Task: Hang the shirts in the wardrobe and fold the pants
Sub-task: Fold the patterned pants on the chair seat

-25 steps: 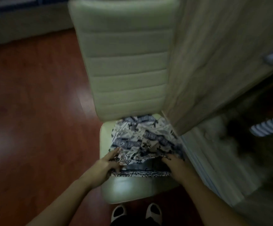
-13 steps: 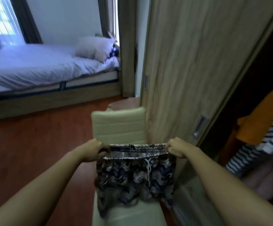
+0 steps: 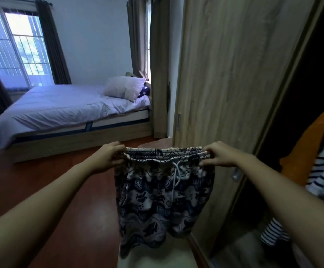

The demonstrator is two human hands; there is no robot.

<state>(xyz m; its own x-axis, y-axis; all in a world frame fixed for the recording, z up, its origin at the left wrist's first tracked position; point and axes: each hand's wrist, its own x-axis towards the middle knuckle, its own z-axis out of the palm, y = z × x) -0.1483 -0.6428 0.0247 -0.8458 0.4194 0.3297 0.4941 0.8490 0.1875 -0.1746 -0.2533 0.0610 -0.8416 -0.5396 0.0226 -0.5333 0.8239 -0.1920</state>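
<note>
I hold up a pair of patterned blue-and-white shorts (image 3: 163, 202) by the waistband, stretched flat in front of me. My left hand (image 3: 111, 156) grips the waistband's left end and my right hand (image 3: 218, 154) pinches its right end. A white drawstring hangs down the front. The legs dangle over the cream chair seat (image 3: 157, 258). In the open wardrobe (image 3: 300, 117) at the right hang an orange shirt (image 3: 315, 140) and a striped shirt (image 3: 323, 176).
The wardrobe's wooden sliding door (image 3: 232, 80) stands right behind the shorts. A bed (image 3: 64, 109) with a pillow (image 3: 124, 88) sits at the back left by a window. Red-brown floor (image 3: 31, 180) stretches to my left.
I picked the shorts up off the chair seat and raised them by the waistband. My view lifted from the chair to the room; the shorts now hang higher and spread wider.
</note>
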